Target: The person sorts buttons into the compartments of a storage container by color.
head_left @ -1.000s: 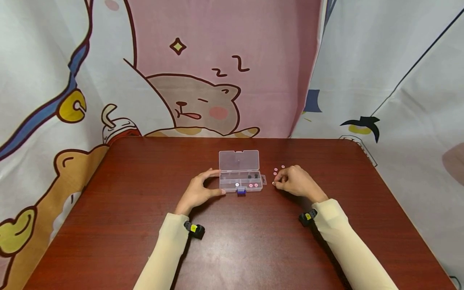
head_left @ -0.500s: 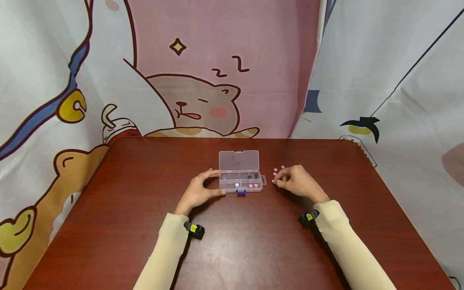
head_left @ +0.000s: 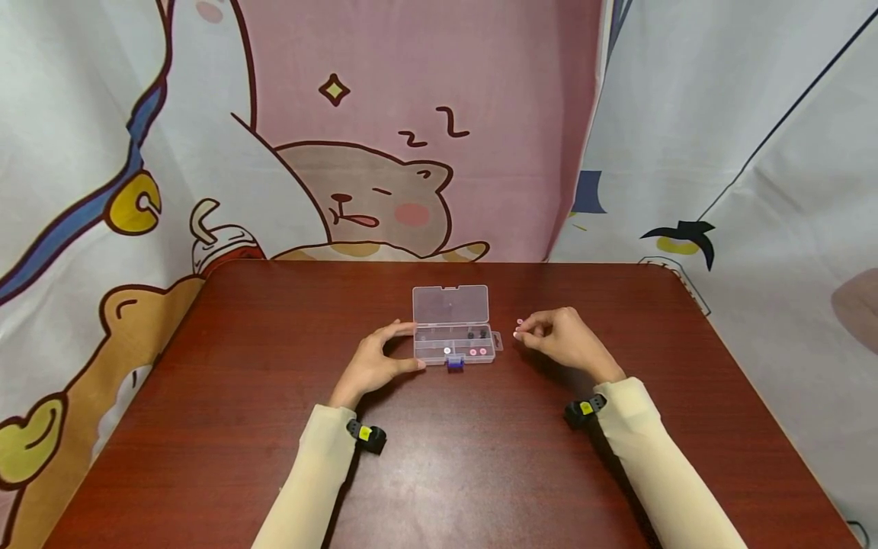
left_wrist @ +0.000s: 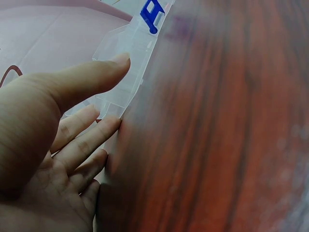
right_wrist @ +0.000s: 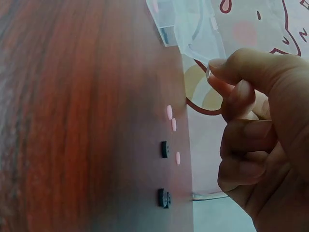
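A clear plastic compartment box [head_left: 432, 353] stands on the table with its lid up and a blue latch [head_left: 456, 366] at the front. Small pink, white and dark round pieces lie in some compartments. My left hand [head_left: 373, 364] holds the box's left end, thumb at the front corner and fingertips at the side. Right of the box, my right hand [head_left: 564, 341] pinches a small thin whitish piece [right_wrist: 208, 72] between thumb and index finger, above the table. Its other fingers are curled. The piece shows mostly edge-on, so its exact kind is unclear.
In the right wrist view, several pink discs [right_wrist: 169, 112] and two black round pieces [right_wrist: 165, 149] lie on the table near the right hand. The brown wooden table [head_left: 439, 473] ends at a printed curtain [head_left: 521, 152] behind. Each wrist wears a black camera.
My right hand has lifted slightly and moved a little away from me with the pinched piece, now covering more of the loose discs. The left hand and box stay put.
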A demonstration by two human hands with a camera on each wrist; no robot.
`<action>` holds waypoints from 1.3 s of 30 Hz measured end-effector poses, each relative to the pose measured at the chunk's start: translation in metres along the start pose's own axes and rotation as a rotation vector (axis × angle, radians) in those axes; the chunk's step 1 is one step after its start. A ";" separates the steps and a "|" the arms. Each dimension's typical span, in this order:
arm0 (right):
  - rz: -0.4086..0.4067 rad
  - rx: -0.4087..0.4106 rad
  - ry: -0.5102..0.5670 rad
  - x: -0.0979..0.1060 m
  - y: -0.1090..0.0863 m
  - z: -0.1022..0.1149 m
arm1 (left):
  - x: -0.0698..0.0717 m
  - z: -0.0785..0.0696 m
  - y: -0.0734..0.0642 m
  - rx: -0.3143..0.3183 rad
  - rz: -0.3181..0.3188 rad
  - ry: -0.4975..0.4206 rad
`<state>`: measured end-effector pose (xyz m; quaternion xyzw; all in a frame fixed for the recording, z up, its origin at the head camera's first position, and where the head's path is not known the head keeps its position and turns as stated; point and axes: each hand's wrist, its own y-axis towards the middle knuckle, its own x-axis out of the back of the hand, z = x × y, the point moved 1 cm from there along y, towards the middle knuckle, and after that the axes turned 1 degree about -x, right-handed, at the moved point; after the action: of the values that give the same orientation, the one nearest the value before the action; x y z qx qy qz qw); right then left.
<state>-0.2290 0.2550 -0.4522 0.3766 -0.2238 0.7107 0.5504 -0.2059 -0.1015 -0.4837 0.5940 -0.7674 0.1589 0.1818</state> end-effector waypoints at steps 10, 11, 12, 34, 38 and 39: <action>-0.015 0.019 0.017 0.000 0.005 0.013 | 0.000 0.001 0.000 0.000 -0.002 0.004; -0.014 0.024 0.019 0.000 0.005 0.015 | 0.000 0.001 -0.001 0.002 -0.002 0.003; -0.012 0.024 0.025 0.000 0.006 0.016 | 0.000 0.001 -0.001 0.002 -0.002 0.001; -0.027 0.094 0.070 -0.010 0.019 0.044 | 0.000 0.003 0.001 0.001 -0.007 -0.002; -0.039 0.128 0.090 -0.013 0.022 0.049 | 0.000 0.003 0.001 -0.006 -0.007 0.001; -0.041 0.133 0.098 -0.014 0.023 0.050 | 0.000 0.002 0.001 -0.006 -0.007 0.001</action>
<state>-0.2346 0.2031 -0.4301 0.3817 -0.1412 0.7300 0.5490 -0.2072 -0.1020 -0.4859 0.5959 -0.7658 0.1562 0.1844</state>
